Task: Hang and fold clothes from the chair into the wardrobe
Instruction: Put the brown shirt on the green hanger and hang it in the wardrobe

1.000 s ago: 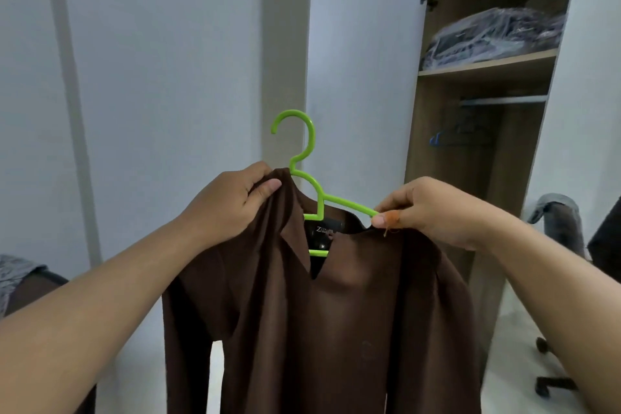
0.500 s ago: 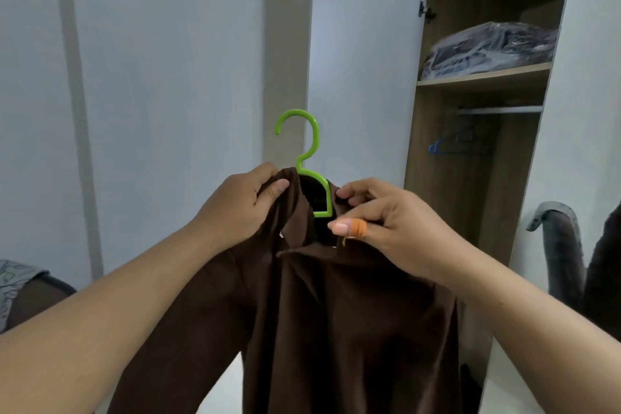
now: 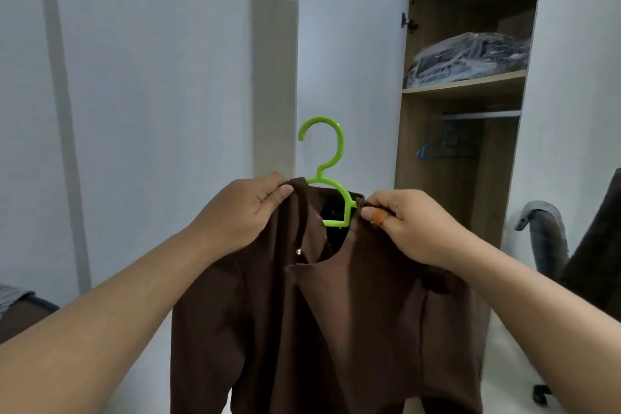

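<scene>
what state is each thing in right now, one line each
brown shirt: on the hanger, held up in the air, collar open
green hanger: inside the shirt's neck, hook free and upright
left hand: pinches the shirt's left shoulder
right hand: pinches the collar's right side
wardrobe door: open
rail: carries a blue hanger, bare
shelf: holds a plastic-wrapped bundle

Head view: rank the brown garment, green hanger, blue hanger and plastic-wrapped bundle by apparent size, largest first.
1. brown garment
2. plastic-wrapped bundle
3. green hanger
4. blue hanger

Nearness inflates the garment and green hanger; the hangers' true sizes may match.
</scene>
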